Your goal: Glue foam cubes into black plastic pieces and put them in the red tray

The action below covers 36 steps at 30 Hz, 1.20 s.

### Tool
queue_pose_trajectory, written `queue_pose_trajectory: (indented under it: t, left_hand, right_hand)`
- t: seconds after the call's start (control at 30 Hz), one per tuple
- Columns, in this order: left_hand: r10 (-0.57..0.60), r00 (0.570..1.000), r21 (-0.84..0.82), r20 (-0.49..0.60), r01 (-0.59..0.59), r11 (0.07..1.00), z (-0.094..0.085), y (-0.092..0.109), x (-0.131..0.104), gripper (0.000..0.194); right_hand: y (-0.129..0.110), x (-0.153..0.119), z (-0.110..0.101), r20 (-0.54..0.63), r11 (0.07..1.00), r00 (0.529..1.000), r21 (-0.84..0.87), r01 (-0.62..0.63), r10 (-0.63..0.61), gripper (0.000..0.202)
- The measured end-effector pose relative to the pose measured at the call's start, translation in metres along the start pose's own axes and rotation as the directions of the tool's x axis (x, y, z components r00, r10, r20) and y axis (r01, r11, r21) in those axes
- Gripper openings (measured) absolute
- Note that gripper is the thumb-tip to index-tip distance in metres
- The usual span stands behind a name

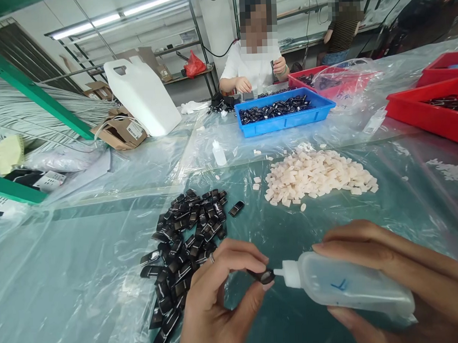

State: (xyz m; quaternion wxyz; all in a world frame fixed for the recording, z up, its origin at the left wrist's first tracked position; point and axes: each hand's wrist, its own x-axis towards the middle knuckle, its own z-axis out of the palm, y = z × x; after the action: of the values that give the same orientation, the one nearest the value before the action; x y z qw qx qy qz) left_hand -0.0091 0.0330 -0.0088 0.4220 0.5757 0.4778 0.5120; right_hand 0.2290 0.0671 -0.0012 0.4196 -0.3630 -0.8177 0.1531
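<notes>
Our left hand [214, 302] pinches a small black part [263, 276] between thumb and fingers near the table's front edge, so its opening meets the nozzle. Our right hand [398, 280] closes around a soft squeeze bottle [349, 285], laid sideways with its tip touching the part. Just beside the left hand lies a heap of black parts [186, 243], and further in, a pile of pale blocks [319, 176]. The right wrist is cut off, and the liquid is hard to see
</notes>
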Motion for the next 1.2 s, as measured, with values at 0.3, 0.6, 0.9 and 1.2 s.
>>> queue_pose_trajectory:
  t: [0.3,0.6,0.9,1.2]
  left_hand:
    - [0.149,0.988,0.128,0.046,-0.154,0.980,-0.006,-0.008,0.000,0.036]
    - [0.147,0.988,0.139,0.040,-0.151,0.979,-0.005,-0.009,-0.002,0.037]
    - [0.129,0.991,0.117,0.019,-0.131,0.985,-0.003,-0.008,-0.004,0.038]
    - [0.142,0.989,0.138,0.049,-0.148,0.979,-0.005,-0.010,-0.002,0.033]
  right_hand:
    - [0.001,0.001,0.007,0.015,0.999,0.999,-0.029,0.029,-0.029,0.038]
    - [0.005,-0.008,0.004,0.006,0.996,0.999,-0.078,0.047,-0.047,0.036]
    - [0.006,-0.009,0.008,-0.008,0.997,0.999,-0.060,0.042,-0.043,0.034]
    - [0.002,-0.005,0.005,0.016,0.997,1.000,-0.073,0.023,-0.022,0.039]
